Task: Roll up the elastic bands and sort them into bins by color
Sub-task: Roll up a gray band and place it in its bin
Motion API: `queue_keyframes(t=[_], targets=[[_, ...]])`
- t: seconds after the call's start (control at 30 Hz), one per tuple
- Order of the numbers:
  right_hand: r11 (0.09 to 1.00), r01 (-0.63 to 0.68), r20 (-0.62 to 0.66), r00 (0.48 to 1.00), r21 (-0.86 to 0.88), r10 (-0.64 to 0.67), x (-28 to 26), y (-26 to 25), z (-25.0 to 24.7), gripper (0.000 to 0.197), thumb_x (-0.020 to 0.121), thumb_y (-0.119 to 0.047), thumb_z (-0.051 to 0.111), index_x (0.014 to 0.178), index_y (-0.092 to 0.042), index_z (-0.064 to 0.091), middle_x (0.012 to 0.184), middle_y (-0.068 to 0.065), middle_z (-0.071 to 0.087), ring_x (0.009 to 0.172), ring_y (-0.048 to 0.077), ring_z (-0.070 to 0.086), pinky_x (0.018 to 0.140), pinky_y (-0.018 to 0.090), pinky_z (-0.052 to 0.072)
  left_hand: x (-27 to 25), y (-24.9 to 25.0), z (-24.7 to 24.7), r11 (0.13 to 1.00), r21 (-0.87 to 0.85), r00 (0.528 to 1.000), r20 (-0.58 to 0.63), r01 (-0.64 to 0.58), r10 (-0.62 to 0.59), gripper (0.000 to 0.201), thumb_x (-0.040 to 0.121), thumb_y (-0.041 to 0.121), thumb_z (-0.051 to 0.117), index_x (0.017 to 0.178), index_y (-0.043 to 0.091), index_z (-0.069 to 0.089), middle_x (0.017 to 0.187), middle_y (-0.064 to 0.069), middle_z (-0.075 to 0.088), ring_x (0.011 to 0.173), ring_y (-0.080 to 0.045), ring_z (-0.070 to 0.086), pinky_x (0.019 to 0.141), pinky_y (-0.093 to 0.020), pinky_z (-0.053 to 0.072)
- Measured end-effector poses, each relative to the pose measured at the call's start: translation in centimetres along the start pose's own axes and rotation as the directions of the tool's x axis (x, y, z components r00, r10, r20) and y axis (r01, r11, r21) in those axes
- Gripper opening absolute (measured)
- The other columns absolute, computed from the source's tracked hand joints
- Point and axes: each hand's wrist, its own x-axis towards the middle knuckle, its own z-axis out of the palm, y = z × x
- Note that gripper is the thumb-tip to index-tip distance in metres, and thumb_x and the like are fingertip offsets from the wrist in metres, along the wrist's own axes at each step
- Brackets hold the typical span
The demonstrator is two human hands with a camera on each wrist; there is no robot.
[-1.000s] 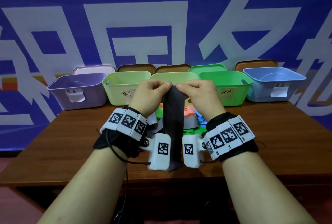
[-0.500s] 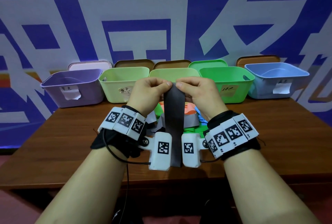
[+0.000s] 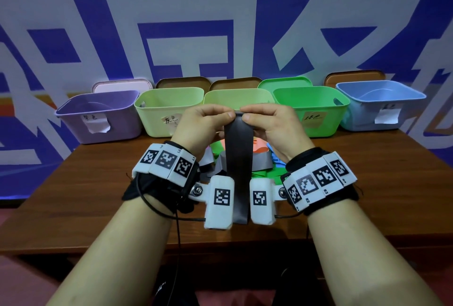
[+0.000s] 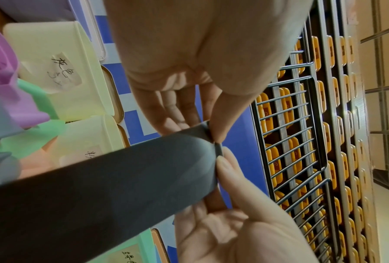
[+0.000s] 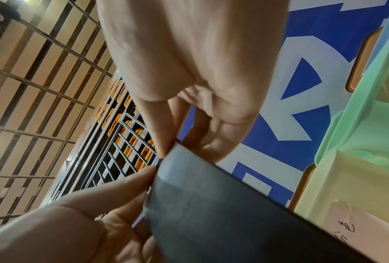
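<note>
Little has changed since a second ago: the left hand and right hand still pinch the top edge of the dark grey band, held up at 12 o'clock above the desk. The band hangs straight down between the wrists, its upper edge now folded into a narrow first turn.

The pale yellow-green plastic bin at eleven o'clock of the raised hands carries a paper label handwritten 灰色. The bright green plastic bin at two o'clock has a tan label reading 绿色. Handwriting on the lilac plastic bin's white label and the light blue bin's cannot be read.
</note>
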Motion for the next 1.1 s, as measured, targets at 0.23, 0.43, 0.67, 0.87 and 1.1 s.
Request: queue_keyframes(t=[0.23, 0.43, 0.67, 0.87, 1.1], targets=[[1.0, 0.019, 0.0, 1.0, -0.021, -0.019, -0.22, -0.19, 0.19, 0.02, 0.084, 0.007, 0.061, 0.079, -0.01, 0.069, 0.077, 0.006, 0.067, 0.07, 0.013, 0.065, 0.065, 0.021, 0.054, -0.23, 0.1, -0.04, 0.999, 0.008, 0.999, -0.004, -0.048, 0.048, 0.022, 0.085, -0.008, 0.059, 0.078, 0.011, 0.065, 0.074, -0.005, 0.064, 0.064, -0.013, 0.06, 0.06, -0.02, 0.051], [0.994, 0.047, -0.042, 0.998, -0.096, -0.052, -0.31, -0.16, 0.44, 0.018, 0.085, 0.003, 0.063, 0.083, -0.014, 0.068, 0.08, 0.005, 0.067, 0.076, 0.016, 0.064, 0.073, 0.025, 0.055, -0.48, 0.08, 0.14, 0.995, 0.039, 0.996, 0.009, -0.089, 0.089, 0.024, 0.084, -0.011, 0.059, 0.078, 0.011, 0.065, 0.078, -0.008, 0.064, 0.076, -0.019, 0.061, 0.074, -0.028, 0.052], [0.987, 0.084, -0.071, 0.993, -0.136, -0.094, -0.3, -0.18, 0.34, 0.018, 0.083, 0.003, 0.065, 0.076, -0.013, 0.068, 0.077, 0.006, 0.067, 0.079, 0.019, 0.062, 0.081, 0.036, 0.054, -0.92, -0.06, 0.26, 0.996, 0.038, 0.997, 0.014, -0.079, 0.079, 0.012, 0.088, 0.005, 0.063, 0.08, 0.013, 0.067, 0.073, -0.003, 0.067, 0.065, -0.014, 0.061, 0.06, -0.021, 0.052], [0.994, 0.078, -0.04, 0.996, -0.074, -0.081, -0.39, -0.21, 0.07, 0.017, 0.084, 0.007, 0.063, 0.084, -0.01, 0.066, 0.08, 0.006, 0.065, 0.079, 0.017, 0.062, 0.08, 0.03, 0.054, -0.8, 0.1, 0.37, 0.998, -0.019, 0.998, 0.013, -0.064, 0.064, 0.018, 0.088, -0.005, 0.058, 0.084, 0.011, 0.066, 0.079, -0.007, 0.064, 0.066, -0.013, 0.06, 0.063, -0.019, 0.05], [0.996, 0.051, -0.001, 0.999, -0.077, -0.051, -0.58, -0.14, 0.11, 0.016, 0.088, 0.002, 0.06, 0.081, -0.01, 0.067, 0.078, 0.007, 0.065, 0.076, 0.017, 0.06, 0.073, 0.029, 0.053, -1.0, 0.14, 0.58, 0.996, -0.023, 0.996, 0.029, -0.087, 0.088, 0.024, 0.086, -0.012, 0.056, 0.083, 0.01, 0.064, 0.08, -0.009, 0.064, 0.071, -0.016, 0.063, 0.071, -0.023, 0.053]])
